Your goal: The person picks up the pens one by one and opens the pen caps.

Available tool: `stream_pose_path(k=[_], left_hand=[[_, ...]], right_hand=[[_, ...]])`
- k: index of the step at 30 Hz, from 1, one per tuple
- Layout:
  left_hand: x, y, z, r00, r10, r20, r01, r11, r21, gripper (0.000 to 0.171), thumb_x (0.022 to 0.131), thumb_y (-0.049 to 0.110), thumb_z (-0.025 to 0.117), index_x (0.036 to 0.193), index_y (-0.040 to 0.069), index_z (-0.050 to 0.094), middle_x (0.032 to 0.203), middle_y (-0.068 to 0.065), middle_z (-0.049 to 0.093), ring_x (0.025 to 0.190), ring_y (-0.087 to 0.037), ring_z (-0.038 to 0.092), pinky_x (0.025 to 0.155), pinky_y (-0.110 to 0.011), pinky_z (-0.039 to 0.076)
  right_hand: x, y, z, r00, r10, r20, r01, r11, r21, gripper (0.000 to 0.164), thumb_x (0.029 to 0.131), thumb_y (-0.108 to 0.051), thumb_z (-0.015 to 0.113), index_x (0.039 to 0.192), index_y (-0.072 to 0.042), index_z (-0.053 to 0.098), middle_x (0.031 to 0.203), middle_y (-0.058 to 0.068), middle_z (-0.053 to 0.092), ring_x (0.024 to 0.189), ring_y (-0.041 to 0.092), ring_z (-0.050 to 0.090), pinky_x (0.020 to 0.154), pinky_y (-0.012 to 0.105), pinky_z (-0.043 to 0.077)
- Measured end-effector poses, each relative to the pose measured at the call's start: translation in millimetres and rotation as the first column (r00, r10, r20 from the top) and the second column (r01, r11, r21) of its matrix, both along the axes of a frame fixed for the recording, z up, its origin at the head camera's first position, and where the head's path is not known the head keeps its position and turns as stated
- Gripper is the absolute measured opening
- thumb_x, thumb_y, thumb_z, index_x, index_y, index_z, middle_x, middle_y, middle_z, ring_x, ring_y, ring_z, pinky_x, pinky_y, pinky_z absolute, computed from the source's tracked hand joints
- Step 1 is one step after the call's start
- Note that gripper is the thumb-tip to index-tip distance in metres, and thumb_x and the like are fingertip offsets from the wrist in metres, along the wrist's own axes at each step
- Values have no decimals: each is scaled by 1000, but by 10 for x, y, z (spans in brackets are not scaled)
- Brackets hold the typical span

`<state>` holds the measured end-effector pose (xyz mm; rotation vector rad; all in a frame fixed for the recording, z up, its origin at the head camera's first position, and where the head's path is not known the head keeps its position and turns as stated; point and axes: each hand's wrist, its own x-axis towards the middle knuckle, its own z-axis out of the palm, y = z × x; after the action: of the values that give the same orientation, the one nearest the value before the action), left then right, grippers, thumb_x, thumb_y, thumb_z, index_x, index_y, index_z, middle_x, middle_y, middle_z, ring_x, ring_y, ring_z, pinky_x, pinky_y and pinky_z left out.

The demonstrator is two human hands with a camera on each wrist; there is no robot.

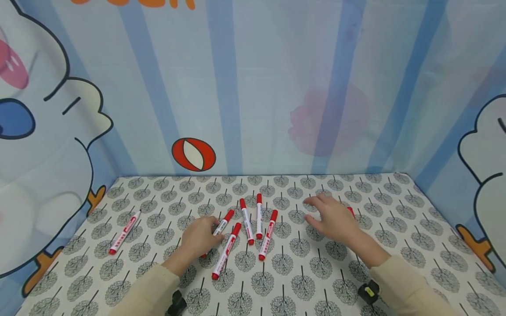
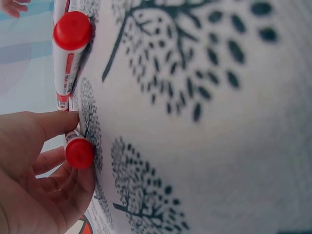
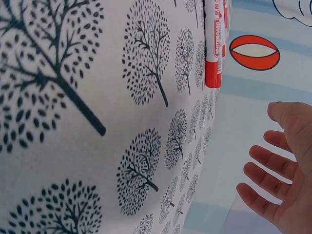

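My left hand (image 1: 199, 237) pinches a red-and-white whiteboard marker (image 1: 222, 223) low over the cloth. In the left wrist view, the thumb and fingers lie on either side of that marker's red end (image 2: 79, 153). Just right of the hand lies another marker (image 1: 226, 251). Three more markers are grouped beyond it, among them the marker (image 1: 268, 235) closest to my right hand (image 1: 334, 219). That hand hovers over the table with its fingers spread and holds nothing. Partly hidden behind it is a small red piece (image 1: 351, 212).
A separate marker (image 1: 125, 231) lies at the left, its far end white and without a red cap. The table is covered by a tree-patterned cloth (image 1: 302, 287). A printed backdrop (image 1: 269, 87) rises along the table's back edge and sides.
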<state>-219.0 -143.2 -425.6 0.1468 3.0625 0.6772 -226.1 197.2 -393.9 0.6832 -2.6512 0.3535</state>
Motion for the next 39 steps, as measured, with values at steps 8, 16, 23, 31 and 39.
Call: stream_pose_path(k=[8,16,23,31,39], left_hand=[[-40,-55,-21,1000,4,-18,-4,1000,7,26,76,22,72,98,10,66,69,2,56,52,-12,47,42,-26,37],[-82,-84,60,1000,3,-17,-4,1000,-19,21,78,21,70,97,14,66,69,2,57,51,-12,48,42,-27,37],[-96,-84,188,999,7,-54,-11,997,-73,16,77,22,71,91,15,65,71,2,58,53,-12,48,44,-26,37],[-70,-41,344,999,1,-51,-7,993,-115,15,78,24,71,89,16,65,72,3,57,56,-12,48,46,-25,38],[-57,14,433,997,-31,-67,23,992,-123,14,79,21,70,92,16,67,73,4,59,55,-10,48,45,-24,39]], right_hand=[[11,-22,1,1000,9,-11,-9,1000,-4,37,80,-30,68,112,-12,61,101,5,62,89,22,60,65,35,51],[8,-44,-3,999,26,-22,-26,1000,-8,35,80,-29,69,111,-13,62,100,4,64,87,21,61,64,33,52],[1,-61,-14,998,44,-37,-44,999,-7,35,80,-27,69,111,-13,62,98,3,63,87,21,60,63,33,51],[-18,-77,-35,998,45,-34,-45,999,-6,35,82,-30,68,112,-14,62,98,3,63,85,19,60,60,30,49],[-12,-101,-31,999,39,-27,-39,999,-17,34,81,-30,68,111,-15,62,101,2,63,86,19,60,52,24,46]])
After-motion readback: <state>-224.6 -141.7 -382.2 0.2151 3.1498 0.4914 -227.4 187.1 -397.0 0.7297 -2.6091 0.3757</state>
